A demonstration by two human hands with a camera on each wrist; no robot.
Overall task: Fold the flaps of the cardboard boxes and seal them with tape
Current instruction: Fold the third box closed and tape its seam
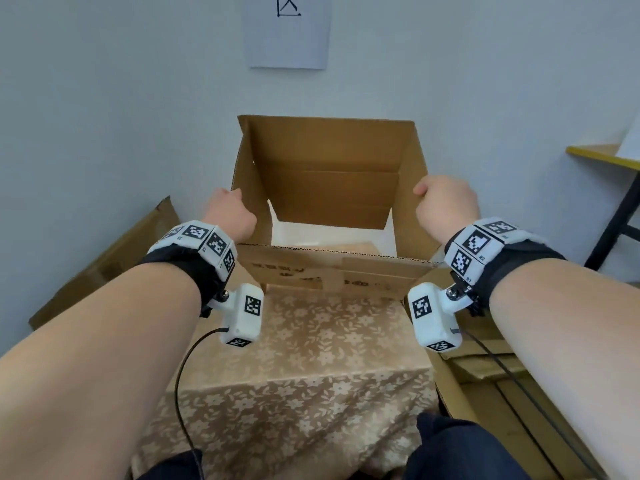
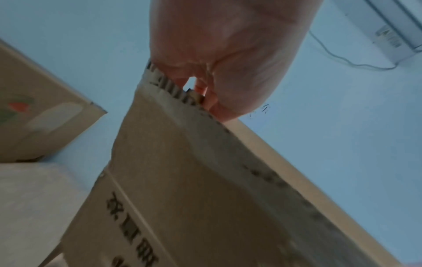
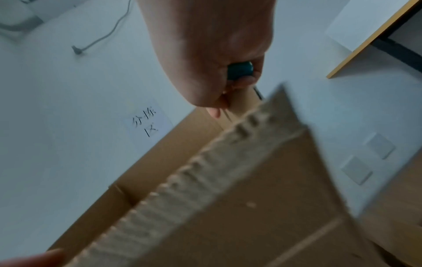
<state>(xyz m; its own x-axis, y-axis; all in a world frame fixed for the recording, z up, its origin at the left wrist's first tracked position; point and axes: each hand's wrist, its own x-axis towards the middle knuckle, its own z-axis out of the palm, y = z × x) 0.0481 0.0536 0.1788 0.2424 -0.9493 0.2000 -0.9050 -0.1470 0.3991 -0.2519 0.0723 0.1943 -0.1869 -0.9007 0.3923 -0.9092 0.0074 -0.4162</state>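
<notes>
A white paper sheet [image 3: 149,124] on the wall bears handwritten characters ending in "区". The right wristband [image 1: 479,252] carries tags "R1" and "R2". Print on the cardboard box [image 2: 130,227] is too blurred to read.

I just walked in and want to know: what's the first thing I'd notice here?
A big open cardboard box held up in the middle, over a flowery tablecloth. The left hand and right hand grip its side edges, with checkered marker bands on the wrists. In the right wrist view, that hand also holds something dark green.
</notes>
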